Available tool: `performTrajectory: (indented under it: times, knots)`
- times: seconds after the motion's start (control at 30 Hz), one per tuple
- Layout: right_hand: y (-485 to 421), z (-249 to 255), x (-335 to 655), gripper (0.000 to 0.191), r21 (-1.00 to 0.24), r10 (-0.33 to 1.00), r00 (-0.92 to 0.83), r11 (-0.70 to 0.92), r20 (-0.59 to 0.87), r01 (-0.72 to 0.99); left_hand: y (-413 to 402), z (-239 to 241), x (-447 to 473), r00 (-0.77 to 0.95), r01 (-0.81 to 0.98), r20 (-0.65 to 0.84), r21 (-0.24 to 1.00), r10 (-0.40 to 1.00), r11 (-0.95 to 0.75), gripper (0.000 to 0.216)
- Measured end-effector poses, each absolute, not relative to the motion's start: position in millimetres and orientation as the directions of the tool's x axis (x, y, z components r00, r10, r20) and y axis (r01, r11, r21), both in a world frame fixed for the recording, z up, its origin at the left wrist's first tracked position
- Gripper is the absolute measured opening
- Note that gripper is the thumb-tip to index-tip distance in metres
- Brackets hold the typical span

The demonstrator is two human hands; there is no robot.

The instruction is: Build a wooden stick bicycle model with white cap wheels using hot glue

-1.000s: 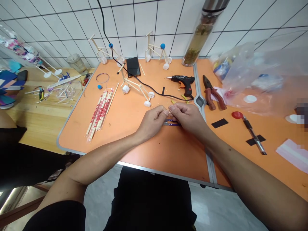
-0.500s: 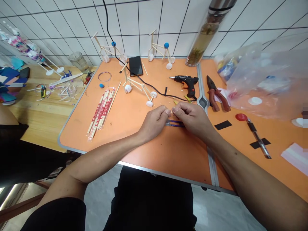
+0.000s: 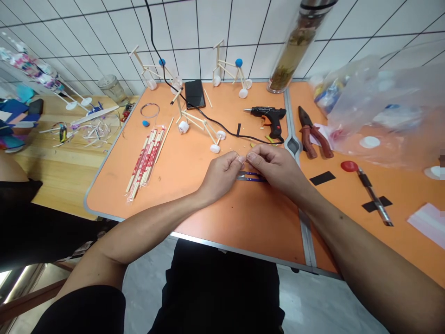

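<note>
My left hand [image 3: 222,174] and my right hand [image 3: 274,166] meet fingertip to fingertip over the middle of the orange table [image 3: 194,195]. Both pinch something very small between thumb and forefinger; I cannot make out what it is. Under the hands lies a small pair of blue-handled snips [image 3: 252,176], partly covered by my right hand. A stick model with white wheels [image 3: 198,126] stands just beyond my left hand.
A black glue gun [image 3: 269,117] with its cable, red-handled pliers [image 3: 313,134], a craft knife [image 3: 373,197], black tape patches, wrapped chopsticks [image 3: 146,160], a phone [image 3: 193,94], more stick models, a tall bottle [image 3: 294,46] and a plastic bag [image 3: 375,111] lie around. A wooden table [image 3: 59,157] stands left.
The hands stay pinched together over the snips, barely shifting. The camera view has moved slightly.
</note>
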State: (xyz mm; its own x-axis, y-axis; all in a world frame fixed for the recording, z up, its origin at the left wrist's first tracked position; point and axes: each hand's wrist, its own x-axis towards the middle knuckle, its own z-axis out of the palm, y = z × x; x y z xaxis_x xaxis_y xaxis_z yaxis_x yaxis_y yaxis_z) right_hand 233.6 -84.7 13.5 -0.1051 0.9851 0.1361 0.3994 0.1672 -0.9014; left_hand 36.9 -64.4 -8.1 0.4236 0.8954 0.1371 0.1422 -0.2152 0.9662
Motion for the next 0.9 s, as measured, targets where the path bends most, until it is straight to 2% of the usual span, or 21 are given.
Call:
performTrajectory:
  times: [0.23,0.57,0.9]
  knots:
    - [-84.9,14.3,235.4,0.051,-0.856,0.985,-0.096,0.173,0.145,0.487,-64.6,-7.7,36.4,0.448,0.174,0.177,0.944,0.876,-0.28,0.033]
    - [-88.2,16.8,229.0,0.041,-0.877,0.981,-0.116,0.189,0.153,0.442,-63.7,-3.9,34.8,0.388,0.2,0.112,0.959,0.915,-0.202,0.042]
    - [-88.4,20.4,234.4,0.057,-0.859,0.987,-0.084,0.158,0.133,0.486,-66.2,-3.0,36.3,0.395,0.215,0.16,0.941,0.905,-0.26,0.038]
